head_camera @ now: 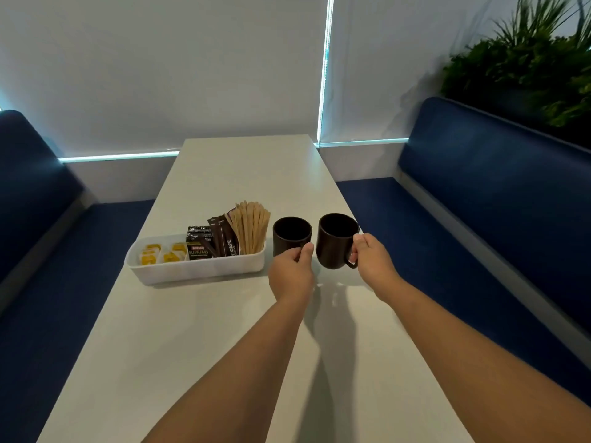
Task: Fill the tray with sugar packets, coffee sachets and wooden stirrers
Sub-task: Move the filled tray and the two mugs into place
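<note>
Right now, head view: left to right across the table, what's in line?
Yellow sugar packets → coffee sachets → wooden stirrers, all inside the white tray → dark mug gripped by the left hand → second dark mug held at its handle by the right hand.

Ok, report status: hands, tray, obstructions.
Left hand on left mug, right hand gripping right mug. Tray stocked. Nothing obstructing.
</note>
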Motion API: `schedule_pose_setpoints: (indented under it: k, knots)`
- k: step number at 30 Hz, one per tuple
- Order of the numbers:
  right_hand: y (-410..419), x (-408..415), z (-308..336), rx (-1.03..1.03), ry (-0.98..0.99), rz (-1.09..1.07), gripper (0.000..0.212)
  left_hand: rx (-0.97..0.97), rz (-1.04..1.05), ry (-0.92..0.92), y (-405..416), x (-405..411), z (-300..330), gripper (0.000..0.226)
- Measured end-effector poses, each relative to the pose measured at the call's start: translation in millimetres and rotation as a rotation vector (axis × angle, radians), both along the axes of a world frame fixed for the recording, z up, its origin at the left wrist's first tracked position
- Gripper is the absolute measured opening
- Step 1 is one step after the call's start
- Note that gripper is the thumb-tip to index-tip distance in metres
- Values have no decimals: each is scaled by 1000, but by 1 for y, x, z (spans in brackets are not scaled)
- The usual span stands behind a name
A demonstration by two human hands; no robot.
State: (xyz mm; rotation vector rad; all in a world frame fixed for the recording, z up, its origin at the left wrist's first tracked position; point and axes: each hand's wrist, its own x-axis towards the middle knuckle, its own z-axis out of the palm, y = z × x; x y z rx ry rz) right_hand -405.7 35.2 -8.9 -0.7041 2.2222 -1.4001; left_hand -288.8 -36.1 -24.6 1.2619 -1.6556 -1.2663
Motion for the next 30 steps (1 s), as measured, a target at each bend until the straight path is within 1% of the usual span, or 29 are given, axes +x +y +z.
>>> schedule_pose_setpoints:
  k: [3,6,13,17,23,30]
  knots:
    - [-17,-10,-7,17,-20,10,32,5,31,5,-14,-12,-5,38]
    - [-27,-16,-16,27,-53,12,30,1,45,11,-22,-20,-12,34]
    - [-36,-14,-34,39,-79,59,31,-7,53,-36,-26,-27,-28,34]
    - [-37,-13,-40,40,-40,74,32,5,71,-29,-26,-27,-32,38]
    - [-35,-13,-42,20,45,95,34,11,62,-27,-29,-25,-33,36]
    - [-34,-18,-43,37,94,119,36,28,24,49,-27,-22,-32,30]
